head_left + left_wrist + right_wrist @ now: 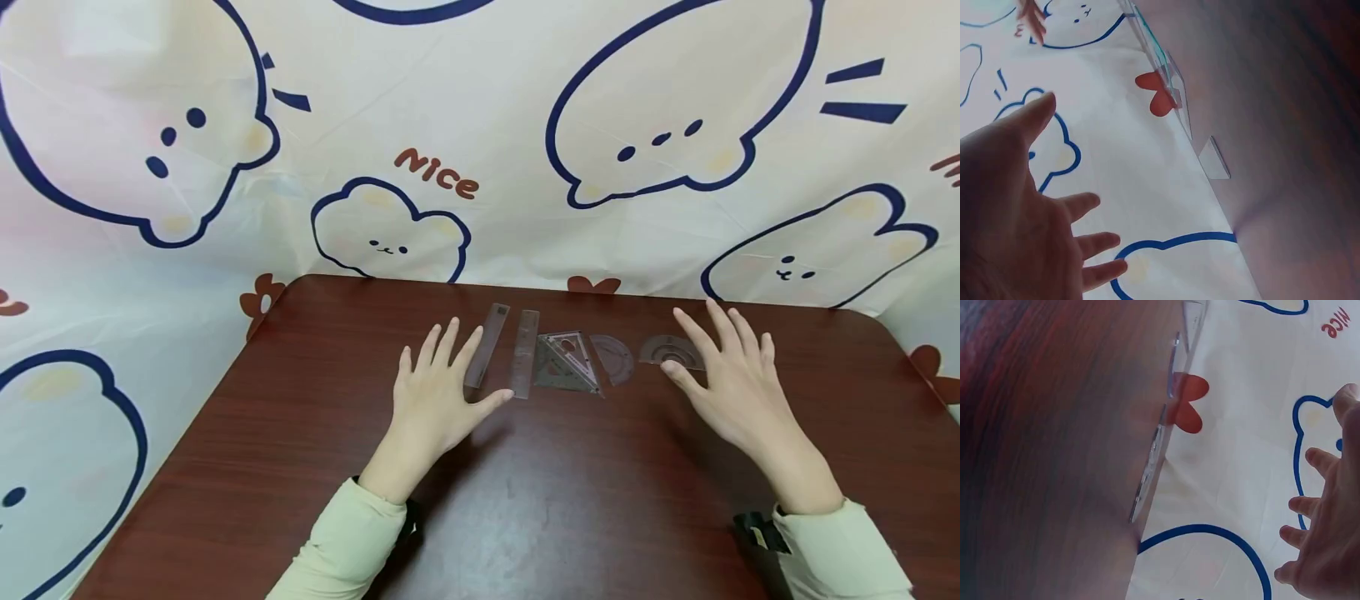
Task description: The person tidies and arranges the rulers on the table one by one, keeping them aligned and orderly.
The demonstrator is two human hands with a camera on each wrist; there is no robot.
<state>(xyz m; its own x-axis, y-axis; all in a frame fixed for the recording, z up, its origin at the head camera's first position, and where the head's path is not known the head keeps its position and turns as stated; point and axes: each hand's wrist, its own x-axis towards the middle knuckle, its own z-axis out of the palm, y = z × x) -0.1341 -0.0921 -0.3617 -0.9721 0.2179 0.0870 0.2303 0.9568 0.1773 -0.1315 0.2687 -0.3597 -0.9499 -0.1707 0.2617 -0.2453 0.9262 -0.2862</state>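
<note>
My left hand [435,404] is held over the table with its fingers spread, overlapping the lower part of a clear ruler [493,333] in the head view. Its thumb tip appears right by a second clear ruler [525,354]. To the right of these lie clear triangular set squares [557,373], overlapping one another, then a clear protractor [615,358] turned on its side. A second protractor [663,348] lies nearest my right hand [738,400], whose fingers are also spread and cover its right end. Both wrist views show the hands raised, palms bare, with nothing held.
The dark wooden table [300,467] reaches back to a white cloth [480,100] printed with cartoon outlines, which hangs along its far edge and sides. The drawing tools form a row near that far edge. A dark band [761,533] sits at the right cuff.
</note>
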